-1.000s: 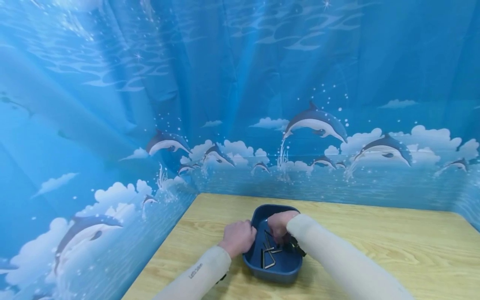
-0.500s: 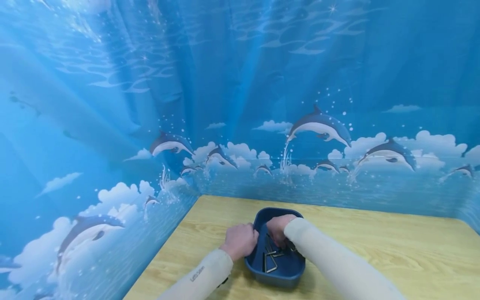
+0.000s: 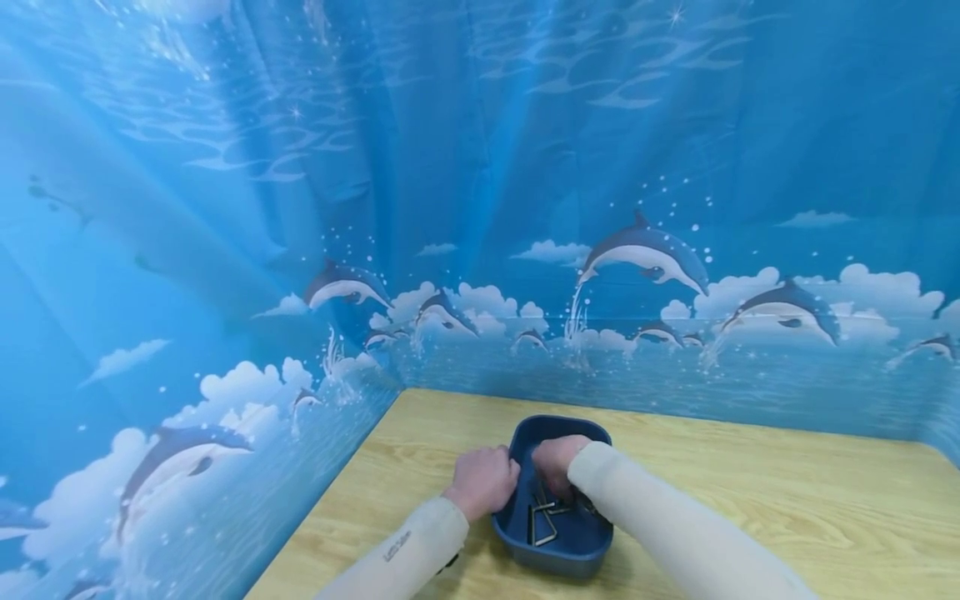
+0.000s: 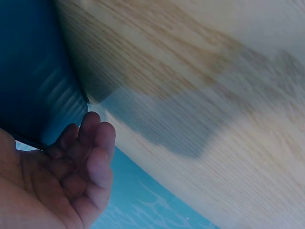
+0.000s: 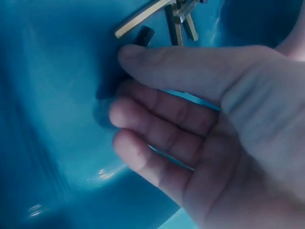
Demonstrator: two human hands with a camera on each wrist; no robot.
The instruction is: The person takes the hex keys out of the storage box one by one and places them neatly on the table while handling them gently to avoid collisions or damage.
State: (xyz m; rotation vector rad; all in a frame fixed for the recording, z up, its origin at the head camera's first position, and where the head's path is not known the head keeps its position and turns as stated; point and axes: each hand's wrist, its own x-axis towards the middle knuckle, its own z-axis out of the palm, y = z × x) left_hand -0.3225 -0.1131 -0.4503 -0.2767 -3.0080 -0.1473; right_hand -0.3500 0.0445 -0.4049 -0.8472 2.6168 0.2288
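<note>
A dark blue plastic bin (image 3: 551, 563) stands on the table, with several L-shaped hex keys (image 3: 546, 540) on its floor. My left hand (image 3: 483, 481) grips the bin's left rim. In the left wrist view the fingers of that hand (image 4: 71, 181) curl beside the bin's outer wall (image 4: 33, 90); the thumb is out of sight. My right hand (image 3: 558, 462) reaches inside the bin. Seen from the right wrist, this hand (image 5: 209, 133) pinches a dark hex key (image 5: 145, 36), whose end shows past the thumb. Brass-coloured hex keys (image 5: 143, 18) lie just beyond it.
The light wood-grain table (image 3: 750, 492) extends to the right and behind the bin. A blue curtain (image 3: 480, 167) printed with dolphins and clouds hangs along the table's back and left edges.
My right hand has shifted slightly within the bin, over the hex keys. My left hand has stayed on the rim. The head view has shifted slightly.
</note>
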